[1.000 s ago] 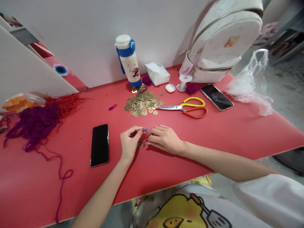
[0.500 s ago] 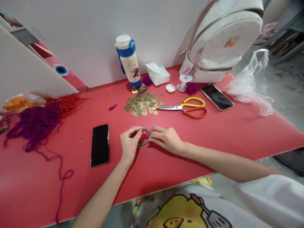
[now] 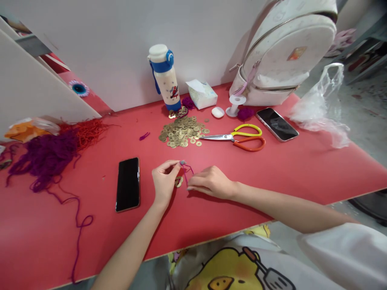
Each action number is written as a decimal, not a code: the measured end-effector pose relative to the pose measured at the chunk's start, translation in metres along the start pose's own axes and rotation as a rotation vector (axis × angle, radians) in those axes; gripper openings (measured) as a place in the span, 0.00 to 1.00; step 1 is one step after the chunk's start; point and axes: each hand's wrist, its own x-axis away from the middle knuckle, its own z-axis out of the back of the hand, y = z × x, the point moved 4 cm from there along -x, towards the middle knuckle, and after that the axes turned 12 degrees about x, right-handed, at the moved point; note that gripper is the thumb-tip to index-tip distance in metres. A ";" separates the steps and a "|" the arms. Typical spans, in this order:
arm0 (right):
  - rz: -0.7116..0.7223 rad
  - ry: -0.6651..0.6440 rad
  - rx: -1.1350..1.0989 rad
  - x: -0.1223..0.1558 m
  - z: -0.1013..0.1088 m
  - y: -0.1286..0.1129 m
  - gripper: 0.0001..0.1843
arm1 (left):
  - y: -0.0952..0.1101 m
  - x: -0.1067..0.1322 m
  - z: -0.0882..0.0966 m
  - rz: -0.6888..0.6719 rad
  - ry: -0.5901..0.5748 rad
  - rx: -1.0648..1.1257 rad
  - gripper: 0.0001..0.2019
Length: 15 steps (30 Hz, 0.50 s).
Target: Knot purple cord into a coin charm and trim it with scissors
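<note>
My left hand (image 3: 165,179) pinches a purple cord (image 3: 188,166) between thumb and forefinger. To its right, my right hand (image 3: 214,182) is closed on another stretch of the same cord, which bends in a small loop between the two hands. A few brass-coloured coins with holes (image 3: 179,182) hang or lie just beside my left palm, with cord around them; whether they touch the table I cannot tell. Beyond the hands lies a pile of similar holed coins (image 3: 183,131), and the blades of yellow-and-orange-handled scissors (image 3: 232,137) reach to its right edge.
A black phone (image 3: 127,184) lies left of my hands, another phone (image 3: 277,124) at right. Purple yarn (image 3: 50,155) and red yarn (image 3: 87,135) are heaped at left. A bottle (image 3: 165,78), tissue pack (image 3: 202,95), spool (image 3: 235,106), backpack (image 3: 281,56) and plastic bag (image 3: 320,108) stand behind.
My right hand has moved slightly down and right, away from the left hand, drawing the cord out into a wider loop. The coins by my left palm show more clearly.
</note>
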 end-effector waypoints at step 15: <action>-0.595 0.374 -0.659 -0.003 0.014 0.033 0.16 | 0.007 0.007 -0.020 -0.210 -0.364 -0.255 0.08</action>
